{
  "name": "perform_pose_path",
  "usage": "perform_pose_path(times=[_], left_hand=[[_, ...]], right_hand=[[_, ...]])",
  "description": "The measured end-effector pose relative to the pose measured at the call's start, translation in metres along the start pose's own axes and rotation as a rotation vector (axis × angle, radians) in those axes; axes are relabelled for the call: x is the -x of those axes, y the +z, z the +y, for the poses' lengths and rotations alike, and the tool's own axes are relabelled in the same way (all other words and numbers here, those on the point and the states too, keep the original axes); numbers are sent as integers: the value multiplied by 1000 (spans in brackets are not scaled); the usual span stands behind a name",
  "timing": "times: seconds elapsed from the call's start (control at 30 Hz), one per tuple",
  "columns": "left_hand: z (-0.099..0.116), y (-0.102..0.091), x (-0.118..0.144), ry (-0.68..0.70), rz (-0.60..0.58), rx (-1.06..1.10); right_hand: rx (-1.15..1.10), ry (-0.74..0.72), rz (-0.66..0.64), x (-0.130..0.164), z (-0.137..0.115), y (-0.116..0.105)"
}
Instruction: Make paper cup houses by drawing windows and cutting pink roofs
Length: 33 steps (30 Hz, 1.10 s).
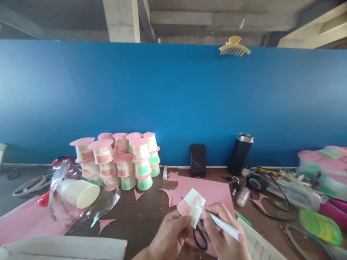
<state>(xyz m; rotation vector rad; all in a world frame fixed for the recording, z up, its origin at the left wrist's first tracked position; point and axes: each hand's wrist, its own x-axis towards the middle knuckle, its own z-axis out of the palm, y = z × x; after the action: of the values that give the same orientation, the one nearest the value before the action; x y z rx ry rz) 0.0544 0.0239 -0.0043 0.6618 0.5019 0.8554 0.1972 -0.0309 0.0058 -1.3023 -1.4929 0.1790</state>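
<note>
My left hand [169, 234] grips a small white paper cup [192, 207] that carries pink square patches on its side. My right hand [221, 231] pinches a white pen [223, 224] with a pink end, its tip touching the cup near a pink patch. Both hands hover low over a pink paper sheet [214, 191] on the dark table. Black scissors [200, 236] lie under my hands, partly hidden.
A stack of finished cup houses with pink roofs [119, 159] stands at the back. A plastic sleeve of plain cups [78, 193] lies left. A phone [198, 160], a black flask [240, 153], a tape roll [254, 181], a glue bottle [243, 196] and cables crowd the right.
</note>
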Motion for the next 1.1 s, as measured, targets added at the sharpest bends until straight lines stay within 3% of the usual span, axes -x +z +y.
perform_pose_path(times=[1.1], left_hand=[[3, -1, 1, -14, 70, 113]], right_hand=[[-10, 36, 53, -2, -7, 1]])
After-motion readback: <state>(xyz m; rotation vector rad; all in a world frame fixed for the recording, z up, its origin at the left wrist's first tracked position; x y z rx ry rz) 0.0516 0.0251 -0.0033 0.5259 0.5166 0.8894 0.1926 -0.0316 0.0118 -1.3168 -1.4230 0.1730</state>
